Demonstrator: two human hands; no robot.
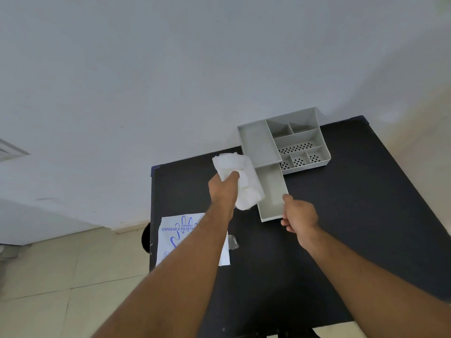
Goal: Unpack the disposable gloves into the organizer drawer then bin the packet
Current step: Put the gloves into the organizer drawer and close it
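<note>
Drawer (272, 191) pulled out of grey organizer (302, 136), empty; right hand (299, 215) pinches its near right corner. Left hand (223, 189) clenches glove wad (240, 176) just left of drawer's edge. Packet (175, 237) lies flat nearer, overhanging table (353, 215) edge.

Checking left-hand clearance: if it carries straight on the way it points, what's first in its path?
Probably the organizer: the left hand, gripping the gloves, points up and away along the open drawer's left side. Its height above the table is unclear, so it might pass over.
</note>
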